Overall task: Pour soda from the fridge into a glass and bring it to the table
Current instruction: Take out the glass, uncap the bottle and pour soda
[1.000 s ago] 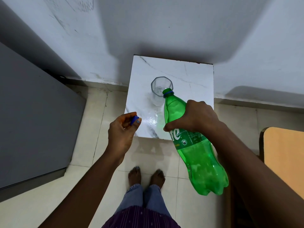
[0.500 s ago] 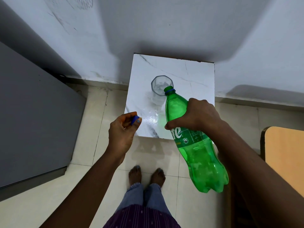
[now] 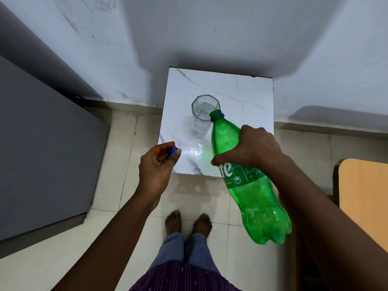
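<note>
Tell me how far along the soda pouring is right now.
Done: the green plastic soda bottle is open, its blue cap in the left hand. In hand: the right hand tips its mouth over the clear faceted glass. Left: filling and carrying it to the table.

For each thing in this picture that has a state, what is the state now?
green bottle: uncapped, tilted, mouth at the glass rim, held by right hand
glass: upright on white table, a little clear liquid inside
blue cap: off, in left hand
</note>
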